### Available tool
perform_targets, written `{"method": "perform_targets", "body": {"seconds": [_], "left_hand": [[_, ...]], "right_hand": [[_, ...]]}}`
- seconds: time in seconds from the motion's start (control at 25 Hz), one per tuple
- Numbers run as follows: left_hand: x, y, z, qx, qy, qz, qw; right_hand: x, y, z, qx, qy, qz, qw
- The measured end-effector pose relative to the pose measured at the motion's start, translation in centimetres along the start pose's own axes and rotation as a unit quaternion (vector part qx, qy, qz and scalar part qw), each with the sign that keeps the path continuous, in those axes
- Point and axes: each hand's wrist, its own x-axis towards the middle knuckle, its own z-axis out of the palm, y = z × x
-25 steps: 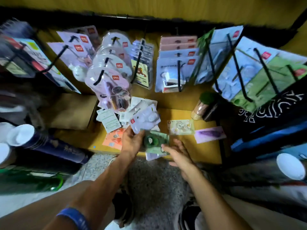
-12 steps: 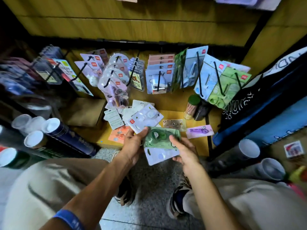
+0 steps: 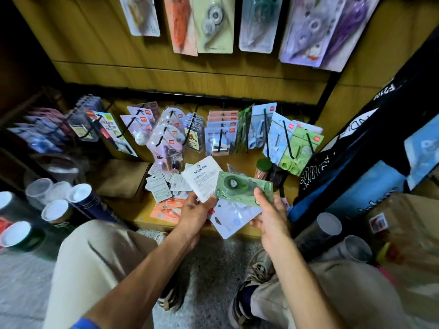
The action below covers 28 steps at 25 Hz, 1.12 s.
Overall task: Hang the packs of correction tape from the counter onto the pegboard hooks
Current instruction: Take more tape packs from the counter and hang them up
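My right hand pinches a green correction tape pack by its lower edge, thumb on top, and a pale blue-white pack lies under it against the fingers. My left hand holds a white pack, its printed back facing me. All are lifted above the low wooden counter, where several more packs lie loose. Black pegboard hooks behind the counter carry rows of hung packs. Larger packs hang on the board higher up.
Rolled tubes with white caps stand at the left, more tubes at the right. A small jar with a green lid stands on the counter. A dark and blue bag leans at the right. My knees frame the grey floor.
Both hands have lifted the packs up off the counter. The white pack in my left hand has turned its printed back to me. My view has tilted upward, showing the upper board.
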Motion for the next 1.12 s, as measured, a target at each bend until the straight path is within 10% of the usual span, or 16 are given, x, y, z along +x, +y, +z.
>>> {"method": "perform_targets", "body": {"seconds": [0.36,1.12], "left_hand": [[0.3,2.3,-2.8,0.023,0.007,0.04,0.999],[-1.8,14.8,-11.3,-0.04,0.14,0.225,0.963]], "right_hand": [[1.0,0.5,3.3,0.0,0.001,0.014,1.0],[-7.5,-10.1,16.4,0.002,-0.003,-0.351,0.936]]}}
